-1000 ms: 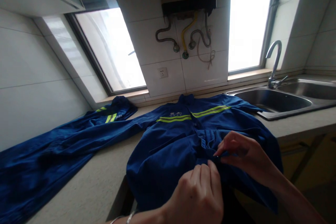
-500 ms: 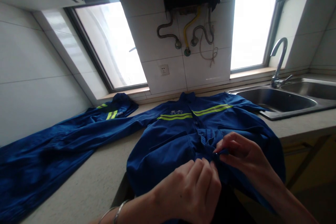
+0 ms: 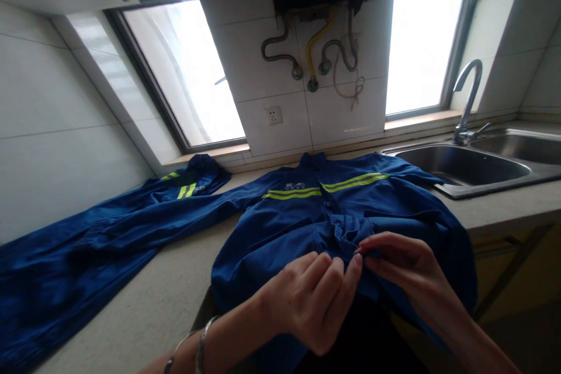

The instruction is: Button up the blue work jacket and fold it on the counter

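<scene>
A blue work jacket (image 3: 280,234) with yellow-green reflective bands lies front up on the counter, its collar toward the wall and its lower part hanging over the near edge. At its front opening, my left hand (image 3: 313,298) is closed on the cloth, with bracelets on the wrist. My right hand (image 3: 403,257) pinches the jacket's front edge beside the left fingertips, thumb and fingers close together. The two hands nearly touch. Buttons show along the placket above them; whatever sits between the fingertips is too small to make out.
A second blue garment (image 3: 87,239) with reflective stripes stretches along the left of the counter (image 3: 144,292). At the right are a steel sink (image 3: 464,166) and a faucet (image 3: 468,99). Pipes and a wall socket (image 3: 274,115) are on the tiled wall behind.
My left hand has turned and shifted slightly left, its index finger now stretched toward the right fingertips. The right fingers have straightened a little. The jacket stays in place.
</scene>
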Demonstrator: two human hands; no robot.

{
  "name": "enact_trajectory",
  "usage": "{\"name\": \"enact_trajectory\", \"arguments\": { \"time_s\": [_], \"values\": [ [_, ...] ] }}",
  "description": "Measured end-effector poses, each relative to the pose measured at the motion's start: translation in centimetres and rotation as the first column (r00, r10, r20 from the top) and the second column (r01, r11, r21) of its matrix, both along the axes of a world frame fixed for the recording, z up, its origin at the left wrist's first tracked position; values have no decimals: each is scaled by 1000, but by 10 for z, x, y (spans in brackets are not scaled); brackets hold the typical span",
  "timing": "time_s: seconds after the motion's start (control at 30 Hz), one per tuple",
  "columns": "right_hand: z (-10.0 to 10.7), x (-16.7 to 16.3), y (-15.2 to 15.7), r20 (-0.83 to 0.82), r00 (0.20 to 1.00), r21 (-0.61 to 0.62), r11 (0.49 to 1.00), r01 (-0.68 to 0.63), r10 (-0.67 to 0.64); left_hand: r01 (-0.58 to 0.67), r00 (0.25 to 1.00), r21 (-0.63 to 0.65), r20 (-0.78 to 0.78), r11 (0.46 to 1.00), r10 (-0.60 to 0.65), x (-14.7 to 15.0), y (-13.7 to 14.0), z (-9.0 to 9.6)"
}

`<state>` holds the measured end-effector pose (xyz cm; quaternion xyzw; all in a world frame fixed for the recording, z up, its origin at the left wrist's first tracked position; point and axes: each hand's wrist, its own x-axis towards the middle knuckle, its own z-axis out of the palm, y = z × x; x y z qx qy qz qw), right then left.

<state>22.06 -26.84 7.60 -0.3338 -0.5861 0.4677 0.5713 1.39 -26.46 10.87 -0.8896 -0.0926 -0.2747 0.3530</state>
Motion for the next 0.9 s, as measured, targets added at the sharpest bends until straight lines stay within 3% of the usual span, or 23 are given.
{"name": "enact_trajectory", "arguments": {
  "time_s": [0.17, 0.37, 0.57, 0.67, 0.8, 0.9],
  "values": [
    [9, 3, -2, 166, 986, 87, 996, 11, -25, -65, 994, -171, 72, 983, 78, 4, -1, 6],
    [15, 6, -4, 326, 945, 215, 972, -92, 17, -87, 977, -373, 148, 924, 152, 7, -3, 14],
    [8, -5, -3, 332, 923, 376, 925, 61, -196, -25, 971, -561, 184, 828, 154, 6, 4, 9],
    [4, -9, -1, 296, 914, 390, 908, 150, -277, -54, 967, -644, 156, 763, 200, 6, 6, 12],
    [2, -13, 3, 276, 918, 362, 916, 174, -283, -175, 956, -718, 41, 674, 292, 7, 5, 19],
    [1, -13, 4, 268, 922, 335, 924, 184, -280, -218, 946, -732, 4, 646, 324, 8, 4, 19]
  ]
}}
